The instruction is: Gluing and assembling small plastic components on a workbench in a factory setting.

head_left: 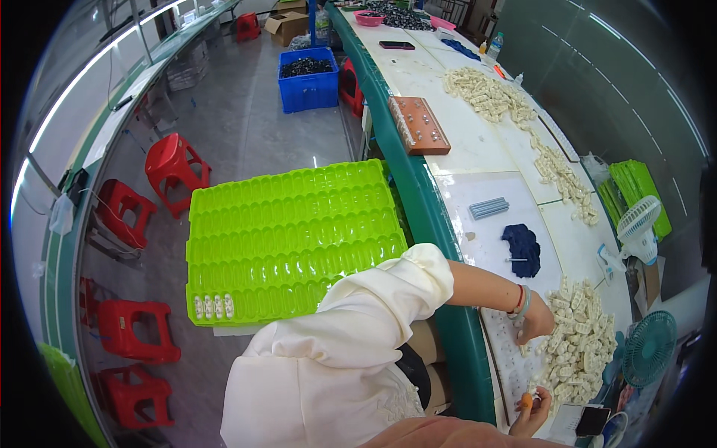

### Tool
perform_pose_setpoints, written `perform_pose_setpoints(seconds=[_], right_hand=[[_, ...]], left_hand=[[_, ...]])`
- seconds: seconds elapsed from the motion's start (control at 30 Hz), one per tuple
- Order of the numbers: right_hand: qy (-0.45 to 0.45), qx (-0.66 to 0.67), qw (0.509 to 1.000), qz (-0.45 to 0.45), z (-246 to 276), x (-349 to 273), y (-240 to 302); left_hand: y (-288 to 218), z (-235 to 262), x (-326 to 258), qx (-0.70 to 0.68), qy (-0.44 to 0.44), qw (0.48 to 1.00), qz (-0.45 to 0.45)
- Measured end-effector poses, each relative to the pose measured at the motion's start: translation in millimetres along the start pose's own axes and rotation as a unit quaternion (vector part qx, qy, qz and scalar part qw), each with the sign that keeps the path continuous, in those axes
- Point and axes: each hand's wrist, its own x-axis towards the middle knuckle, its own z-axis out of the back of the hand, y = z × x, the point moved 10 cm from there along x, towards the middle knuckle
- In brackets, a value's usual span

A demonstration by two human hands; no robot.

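Observation:
My left hand (536, 322), with a grey and a red band at the wrist, reaches over a white board (514, 366) set with small pieces. Its fingers point down, pinched together at the board beside a large heap of cream-coloured plastic parts (579, 347); what they hold is too small to make out. Nearer the lower edge, my right hand (529, 415) is closed around a small whitish part (534, 394), with an orange cover (527, 402) on one finger. The palm side of my left hand is hidden.
A green tray (291, 246) holds several white parts in one corner. On the table lie a dark blue cloth (521, 250), grey rods (489, 208), a brown block (420, 125) and another cream heap (489, 93). Fans (648, 347) stand at right; red stools (138, 328) stand left.

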Motion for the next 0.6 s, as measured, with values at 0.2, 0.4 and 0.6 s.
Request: perform_pose_setpoints(seconds=[0.2,0.4,0.6], right_hand=[[-0.006,0.044,0.998,0.05,-6.1,-12.0,5.0],[0.021,0.095,0.994,0.052,-10.3,-20.4,-0.2],[-0.009,0.122,0.992,0.022,-1.2,-21.8,-31.9]], left_hand=[[-5.0,1.9,1.0,0.034,-0.036,0.999,-0.02],[-3.7,3.7,-3.4,0.014,-0.029,0.999,0.011],[10.5,1.2,-4.9,0.0,-0.024,0.999,0.042]])
